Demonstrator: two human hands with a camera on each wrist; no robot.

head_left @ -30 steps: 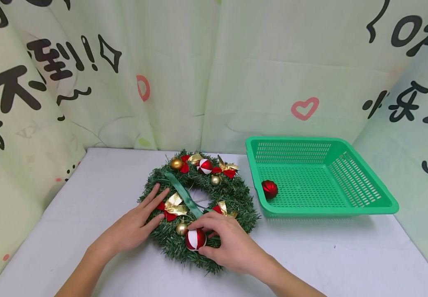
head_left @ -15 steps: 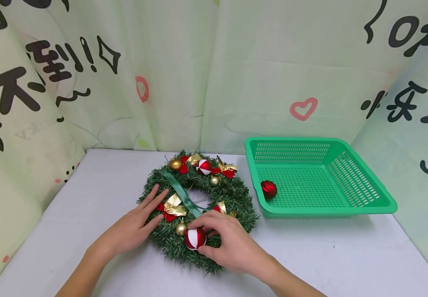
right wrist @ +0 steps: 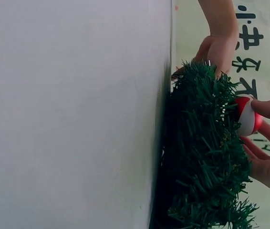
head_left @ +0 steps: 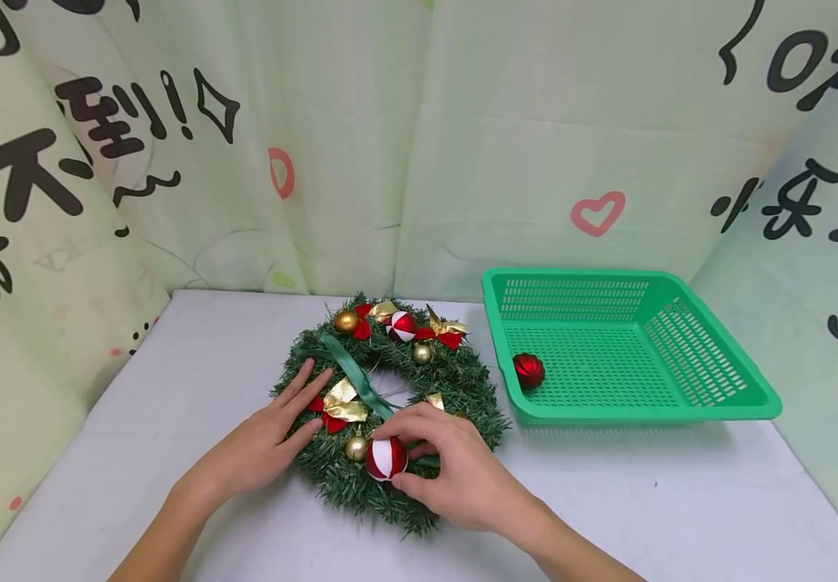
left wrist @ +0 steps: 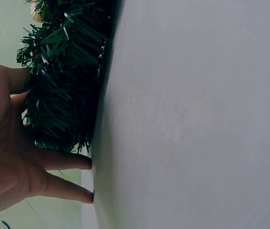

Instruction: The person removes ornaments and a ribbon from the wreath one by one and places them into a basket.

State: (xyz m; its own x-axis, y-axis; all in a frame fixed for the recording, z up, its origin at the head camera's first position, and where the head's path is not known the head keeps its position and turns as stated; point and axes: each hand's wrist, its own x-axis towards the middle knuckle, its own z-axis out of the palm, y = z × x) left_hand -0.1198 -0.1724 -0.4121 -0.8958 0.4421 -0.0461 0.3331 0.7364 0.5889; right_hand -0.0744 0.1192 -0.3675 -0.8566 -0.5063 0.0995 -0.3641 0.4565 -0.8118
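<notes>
A green Christmas wreath (head_left: 360,501) lies on the white table, trimmed with gold baubles, red-and-gold bows and a teal ribbon (head_left: 351,370). At its near side my right hand (head_left: 455,469) pinches a red-and-white bauble (head_left: 386,458) between thumb and fingers, low over the branches. The right wrist view shows this bauble (right wrist: 246,114) right at the wreath's top. My left hand (head_left: 273,444) rests with spread fingers on the wreath's left side. In the left wrist view, two fingertips of that hand (left wrist: 15,162) reach down to the table beside the branches.
A green plastic basket (head_left: 644,413) stands at the back right with one red bauble (head_left: 528,371) in its left corner. Another red-and-white bauble (head_left: 402,326) sits on the wreath's far side. A printed curtain (head_left: 419,162) encloses the back and sides of the white table (head_left: 608,501).
My right hand has shifted the red-and-white bauble slightly away from me and up, turning it a little. The left hand keeps its place on the wreath.
</notes>
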